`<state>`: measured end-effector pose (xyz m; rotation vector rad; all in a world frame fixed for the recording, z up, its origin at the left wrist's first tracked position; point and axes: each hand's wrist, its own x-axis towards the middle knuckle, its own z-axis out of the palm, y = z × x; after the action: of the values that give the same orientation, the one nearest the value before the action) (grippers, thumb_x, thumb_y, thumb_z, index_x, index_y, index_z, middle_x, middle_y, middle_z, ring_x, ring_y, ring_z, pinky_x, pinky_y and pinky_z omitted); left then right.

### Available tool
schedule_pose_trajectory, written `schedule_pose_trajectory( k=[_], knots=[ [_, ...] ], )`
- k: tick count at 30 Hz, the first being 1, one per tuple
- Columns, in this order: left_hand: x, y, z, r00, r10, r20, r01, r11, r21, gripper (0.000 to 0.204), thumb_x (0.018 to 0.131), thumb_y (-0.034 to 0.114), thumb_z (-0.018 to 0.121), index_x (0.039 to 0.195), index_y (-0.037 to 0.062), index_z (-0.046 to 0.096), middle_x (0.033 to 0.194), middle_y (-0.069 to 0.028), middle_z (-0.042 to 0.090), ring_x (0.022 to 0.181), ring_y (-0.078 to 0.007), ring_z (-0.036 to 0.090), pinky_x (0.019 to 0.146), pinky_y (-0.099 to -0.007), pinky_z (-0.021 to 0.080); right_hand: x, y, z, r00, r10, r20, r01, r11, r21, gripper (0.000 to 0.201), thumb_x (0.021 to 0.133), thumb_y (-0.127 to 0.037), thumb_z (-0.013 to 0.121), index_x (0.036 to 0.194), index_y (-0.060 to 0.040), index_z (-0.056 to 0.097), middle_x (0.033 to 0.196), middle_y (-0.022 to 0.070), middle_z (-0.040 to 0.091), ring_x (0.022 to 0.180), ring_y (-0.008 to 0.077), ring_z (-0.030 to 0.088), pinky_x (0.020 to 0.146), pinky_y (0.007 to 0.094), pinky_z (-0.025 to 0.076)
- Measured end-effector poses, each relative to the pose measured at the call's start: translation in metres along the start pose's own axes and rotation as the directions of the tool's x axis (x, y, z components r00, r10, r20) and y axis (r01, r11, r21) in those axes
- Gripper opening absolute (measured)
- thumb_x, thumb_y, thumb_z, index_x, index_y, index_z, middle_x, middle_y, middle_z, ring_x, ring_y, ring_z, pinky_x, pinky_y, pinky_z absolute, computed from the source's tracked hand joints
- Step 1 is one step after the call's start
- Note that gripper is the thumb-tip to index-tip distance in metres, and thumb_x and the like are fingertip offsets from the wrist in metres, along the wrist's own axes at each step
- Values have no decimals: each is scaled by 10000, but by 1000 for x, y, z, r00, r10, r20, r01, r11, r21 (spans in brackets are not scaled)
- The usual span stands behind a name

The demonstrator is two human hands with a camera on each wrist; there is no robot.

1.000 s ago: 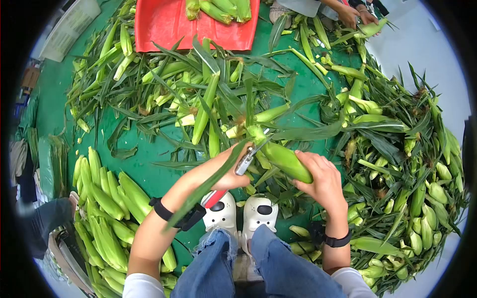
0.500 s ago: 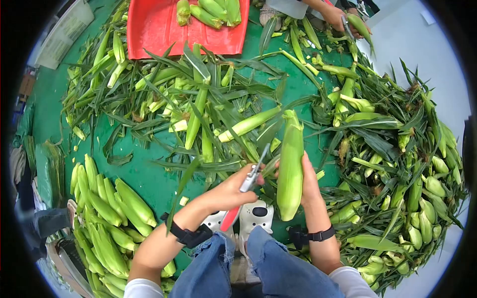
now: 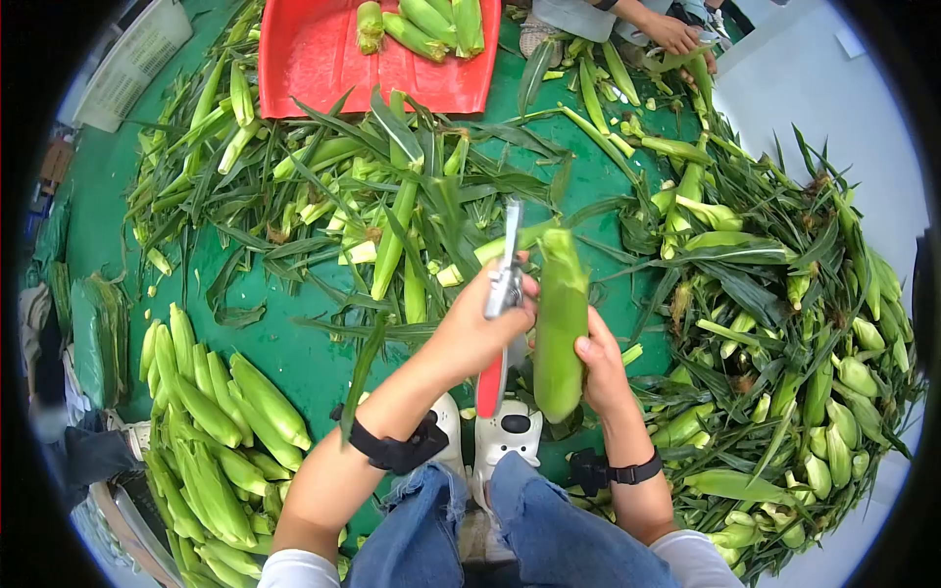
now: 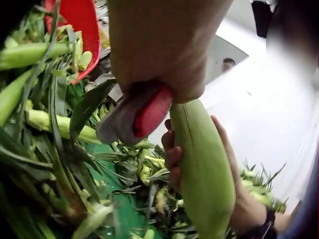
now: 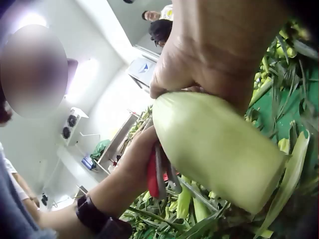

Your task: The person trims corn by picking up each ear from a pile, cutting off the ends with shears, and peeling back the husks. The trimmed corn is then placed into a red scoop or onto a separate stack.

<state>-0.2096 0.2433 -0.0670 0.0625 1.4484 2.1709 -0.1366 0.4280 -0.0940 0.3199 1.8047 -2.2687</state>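
Note:
My left hand [image 3: 478,328] grips pruning shears [image 3: 506,286] with red and grey handles, their blades pointing away from me. An ear of corn [image 3: 562,338] in its pale green husk stands nearly upright in the head view, just right of the shears. Fingers of my right hand [image 3: 604,365] wrap round its lower right side. In the left wrist view the red handle [image 4: 153,112] shows beside the ear's upper end [image 4: 192,114]. Close up in the right wrist view, the husk [image 5: 214,149] looks smooth, with a loose strip of leaf [image 5: 291,181] near its far end.
Cut leaves and stalks [image 3: 392,216] lie ahead on the green floor [image 3: 284,343]. A red scoop-like tray [image 3: 323,69] holds several ears. Trimmed ears [image 3: 211,431] are piled at left, a leafy heap [image 3: 765,323] at right. Another person's hands [image 3: 676,34] work at the far right.
The ear swung from slanting sideways to nearly upright, and the long leaves at its stalk end came away. The shears moved clear of its stalk end and turned more upright.

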Motion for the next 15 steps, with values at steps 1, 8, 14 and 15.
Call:
schedule_pose_trajectory(
  k=[1, 8, 14, 15],
  knots=[
    [1, 0, -4, 999, -19, -38, 16, 998, -59, 520, 810, -26, 539, 1312, 19, 410, 995, -13, 579, 864, -120, 580, 792, -276, 482, -1, 5, -1, 999, -29, -14, 29, 1000, -5, 716, 803, -456, 640, 1314, -18, 397, 1043, 125, 593, 880, 243, 646, 761, 348, 537],
    [-21, 24, -1, 988, 143, -62, -117, 941, 318, 479, 832, -49, 556, 1287, 39, 436, 1040, -18, 574, 841, -84, 544, 777, -236, 459, -18, -1, 5, 995, 65, 76, -71, 993, 89, 1000, 709, -726, 617, 1354, -20, 324, 986, 139, 593, 831, 238, 640, 726, 345, 540],
    [-29, 33, 10, 985, 137, -103, -89, 923, 374, 377, 835, 96, 688, 1174, 77, 524, 948, 1, 576, 818, -61, 534, 715, -228, 453, -21, 14, -2, 971, 83, 225, -96, 994, 47, 861, 811, -683, 547, 1331, -14, 391, 1169, 96, 541, 1066, 158, 537, 894, 288, 445],
    [-28, 36, 7, 989, 119, -83, -74, 907, 415, 372, 834, 93, 683, 1170, 74, 526, 940, -2, 581, 818, -66, 539, 718, -232, 455, -21, 13, -4, 973, 81, 215, -83, 997, -1, 847, 818, -679, 542, 1321, -11, 405, 1171, 90, 541, 1075, 154, 526, 905, 290, 434]
  ],
)
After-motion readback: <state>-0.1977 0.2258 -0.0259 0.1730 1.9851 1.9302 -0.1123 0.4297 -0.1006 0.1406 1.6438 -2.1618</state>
